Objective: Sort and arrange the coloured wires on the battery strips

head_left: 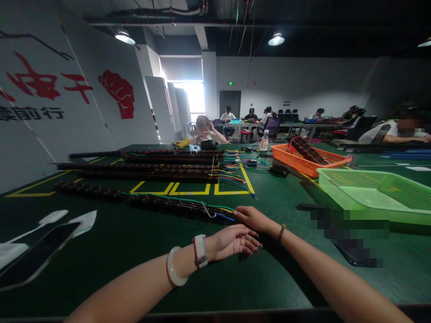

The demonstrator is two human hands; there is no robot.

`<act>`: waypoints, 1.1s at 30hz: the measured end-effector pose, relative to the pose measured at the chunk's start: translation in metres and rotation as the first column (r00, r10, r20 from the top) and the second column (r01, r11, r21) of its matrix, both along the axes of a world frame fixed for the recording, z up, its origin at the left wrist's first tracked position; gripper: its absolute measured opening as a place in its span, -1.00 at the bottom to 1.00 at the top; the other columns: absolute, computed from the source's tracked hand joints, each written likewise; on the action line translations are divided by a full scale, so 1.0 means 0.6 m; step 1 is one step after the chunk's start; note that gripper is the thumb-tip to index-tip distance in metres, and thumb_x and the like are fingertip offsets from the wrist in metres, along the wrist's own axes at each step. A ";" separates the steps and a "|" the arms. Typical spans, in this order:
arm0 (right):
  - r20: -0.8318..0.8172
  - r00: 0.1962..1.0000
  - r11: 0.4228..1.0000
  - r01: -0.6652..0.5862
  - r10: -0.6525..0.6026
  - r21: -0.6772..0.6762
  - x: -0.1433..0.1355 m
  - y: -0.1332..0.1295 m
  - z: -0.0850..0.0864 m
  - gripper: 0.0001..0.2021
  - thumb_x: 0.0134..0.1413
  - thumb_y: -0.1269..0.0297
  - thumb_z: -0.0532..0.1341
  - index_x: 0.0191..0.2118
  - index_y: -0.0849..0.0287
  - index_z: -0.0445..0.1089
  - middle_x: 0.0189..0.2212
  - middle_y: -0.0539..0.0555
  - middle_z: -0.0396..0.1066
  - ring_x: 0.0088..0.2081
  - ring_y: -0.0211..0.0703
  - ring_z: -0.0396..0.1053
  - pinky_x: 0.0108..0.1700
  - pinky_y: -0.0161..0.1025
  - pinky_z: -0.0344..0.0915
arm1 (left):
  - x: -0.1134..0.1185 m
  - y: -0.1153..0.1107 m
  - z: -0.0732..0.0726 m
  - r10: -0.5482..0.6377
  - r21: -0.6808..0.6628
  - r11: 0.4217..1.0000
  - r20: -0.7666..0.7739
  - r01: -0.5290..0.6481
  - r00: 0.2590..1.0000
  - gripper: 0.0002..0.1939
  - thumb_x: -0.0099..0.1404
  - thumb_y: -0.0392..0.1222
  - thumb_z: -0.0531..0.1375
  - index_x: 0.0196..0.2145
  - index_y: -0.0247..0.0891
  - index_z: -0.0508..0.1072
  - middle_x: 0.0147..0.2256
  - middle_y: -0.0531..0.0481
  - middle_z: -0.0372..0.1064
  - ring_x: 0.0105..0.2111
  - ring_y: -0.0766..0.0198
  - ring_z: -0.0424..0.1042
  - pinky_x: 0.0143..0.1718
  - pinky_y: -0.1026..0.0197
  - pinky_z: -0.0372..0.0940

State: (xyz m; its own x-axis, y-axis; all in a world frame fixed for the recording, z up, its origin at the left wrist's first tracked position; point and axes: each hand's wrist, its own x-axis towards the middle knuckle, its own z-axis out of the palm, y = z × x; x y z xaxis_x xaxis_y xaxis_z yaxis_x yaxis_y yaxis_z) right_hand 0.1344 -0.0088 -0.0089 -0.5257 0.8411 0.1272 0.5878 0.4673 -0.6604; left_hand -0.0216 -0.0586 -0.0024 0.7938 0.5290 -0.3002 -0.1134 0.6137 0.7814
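My left hand [232,242], with a watch and a pale bangle on its arm, is palm up with its fingers spread, and nothing lies in it. Just beyond, my right hand [253,218] is at the right end of the nearest dark wire bundle [161,200], its fingertips by the coloured wire ends; what they hold, if anything, is hidden. A white tie sits around that bundle near its end. Further back, several more long dark bundles [141,169] lie side by side, coloured wires with small terminals coming out on their right.
An orange basket [296,165] holding dark bundles and a green basket [373,190] stand at the right. A bottle [265,141] is behind. A phone [40,253] lies at the left. A person [205,130] sits across the table.
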 end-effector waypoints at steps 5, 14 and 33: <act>-0.017 1.000 1.000 0.003 -0.003 -0.029 -0.001 -0.003 0.003 -0.60 0.20 -0.02 -0.04 -0.44 0.21 0.25 -0.57 -0.08 0.19 -0.52 -0.33 0.09 -0.48 -0.37 0.06 | 0.000 0.001 -0.007 -0.014 -0.023 1.000 0.043 0.015 0.999 -0.69 0.28 -0.24 -0.01 -0.25 -0.50 0.45 -0.28 -0.28 0.46 -0.31 0.20 0.46 -0.11 0.13 0.21; 0.034 0.997 0.995 0.063 -0.066 0.081 0.001 -0.005 0.010 -0.58 0.13 -0.01 0.08 -0.56 0.24 0.25 -0.64 -0.10 0.11 -0.57 -0.38 -0.02 -0.55 -0.37 -0.07 | -0.001 0.008 -0.013 -0.035 -0.119 0.992 0.038 0.039 0.999 -0.59 0.32 -0.18 -0.07 -0.20 -0.60 0.43 -0.19 -0.35 0.44 -0.18 0.12 0.45 0.11 0.04 0.08; 0.133 0.989 0.918 -0.108 0.061 0.383 -0.002 -0.009 0.009 -0.76 0.15 0.23 0.15 -0.45 0.24 0.43 -0.49 0.04 0.31 -0.45 -0.28 0.19 -0.39 -0.35 0.10 | 0.001 0.011 -0.011 0.245 -0.175 0.960 0.152 -0.217 0.958 -0.33 0.28 0.18 -0.04 0.09 -0.49 0.11 -0.04 -0.42 0.30 -0.09 0.03 0.40 0.07 -0.02 0.12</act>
State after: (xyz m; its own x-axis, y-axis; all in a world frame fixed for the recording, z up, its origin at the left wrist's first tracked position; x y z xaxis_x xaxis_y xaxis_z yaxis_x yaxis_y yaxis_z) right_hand 0.1331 -0.0141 -0.0034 -0.6232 0.6900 0.3681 0.5964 0.7238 -0.3469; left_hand -0.0211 -0.0522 -0.0091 0.7018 0.6617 -0.2640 -0.3895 0.6667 0.6355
